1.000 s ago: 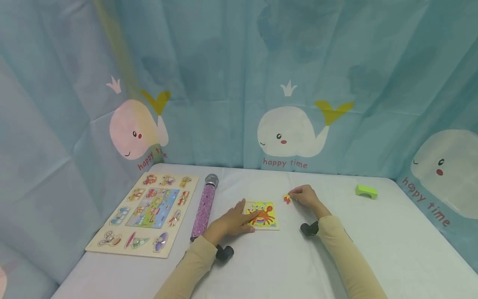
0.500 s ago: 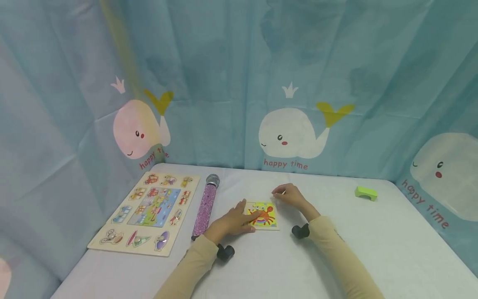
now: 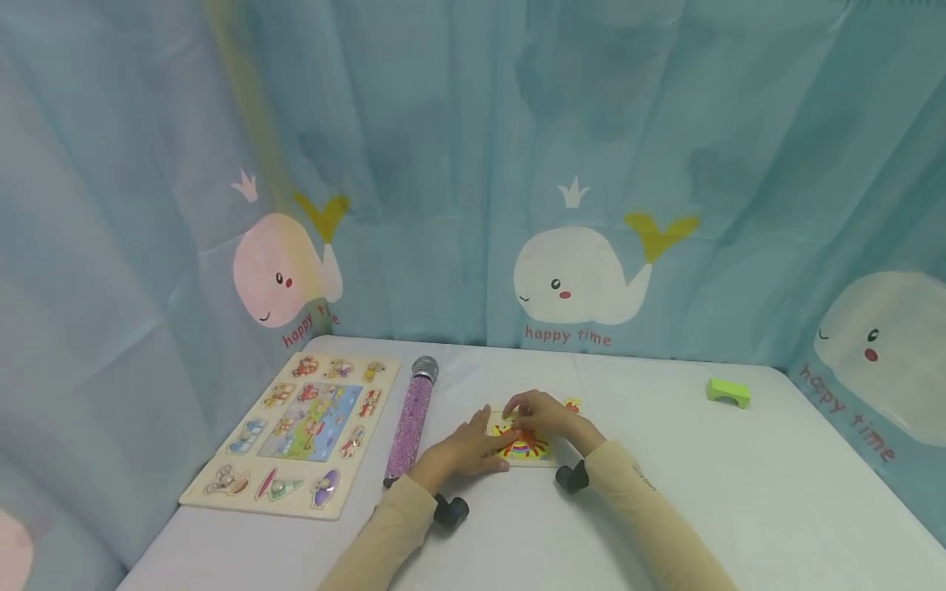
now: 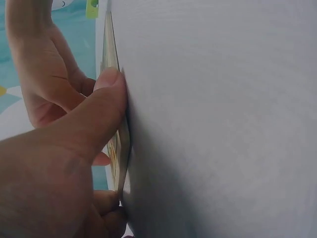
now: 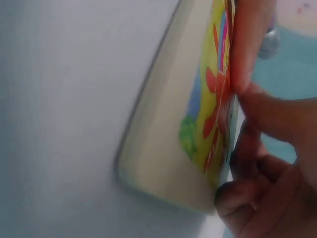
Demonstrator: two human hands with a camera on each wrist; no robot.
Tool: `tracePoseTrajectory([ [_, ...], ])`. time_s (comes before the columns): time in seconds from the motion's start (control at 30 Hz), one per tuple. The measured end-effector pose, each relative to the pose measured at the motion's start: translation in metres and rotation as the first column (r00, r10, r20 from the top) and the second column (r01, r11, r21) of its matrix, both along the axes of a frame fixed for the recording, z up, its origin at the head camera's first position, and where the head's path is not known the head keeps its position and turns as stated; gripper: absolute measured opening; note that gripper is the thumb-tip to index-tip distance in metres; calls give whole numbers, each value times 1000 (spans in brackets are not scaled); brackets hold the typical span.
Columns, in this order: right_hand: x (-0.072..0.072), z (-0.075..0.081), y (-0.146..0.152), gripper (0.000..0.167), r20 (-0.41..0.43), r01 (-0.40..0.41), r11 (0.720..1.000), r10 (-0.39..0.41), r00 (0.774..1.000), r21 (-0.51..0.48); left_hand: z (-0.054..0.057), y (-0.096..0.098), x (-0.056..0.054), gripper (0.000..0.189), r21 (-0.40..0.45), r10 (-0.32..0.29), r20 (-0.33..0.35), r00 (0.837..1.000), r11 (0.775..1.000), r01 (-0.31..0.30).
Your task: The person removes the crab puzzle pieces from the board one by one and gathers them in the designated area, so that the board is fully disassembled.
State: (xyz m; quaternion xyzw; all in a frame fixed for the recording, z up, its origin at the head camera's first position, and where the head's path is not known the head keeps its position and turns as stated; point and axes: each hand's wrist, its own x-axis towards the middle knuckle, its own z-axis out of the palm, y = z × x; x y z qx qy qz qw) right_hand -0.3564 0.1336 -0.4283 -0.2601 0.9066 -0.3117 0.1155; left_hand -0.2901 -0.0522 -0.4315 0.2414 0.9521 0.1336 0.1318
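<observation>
While the left hand [image 3: 466, 447] lies with fingers spread, thumb against the near edge of the crab puzzle [image 3: 534, 453] and index finger across its picture, the right hand [image 3: 545, 413] bends its fingers over the puzzle's far part; whether they pinch anything is hidden. A loose piece [image 3: 573, 405] lies right of those fingers, a microphone [image 3: 411, 419] left of the left fingers.

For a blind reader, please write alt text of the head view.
A left hand and right hand work at a crab puzzle on a white table. A microphone and puzzle board lie left, a green block right.
</observation>
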Motion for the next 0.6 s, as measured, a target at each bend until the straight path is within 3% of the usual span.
tracePoseTrajectory([
  [0.2, 4, -4, -2, 21, -34, -5, 995, 8, 999, 95, -2, 1, 4, 55, -11, -1, -17, 1000, 1000, 1],
  [0.6, 4, -5, -2, 16, -117, 16, 991, 0, 993, 133, 2, 2, 7, 55, -11, 8, -34, 999, 1000, -8],
])
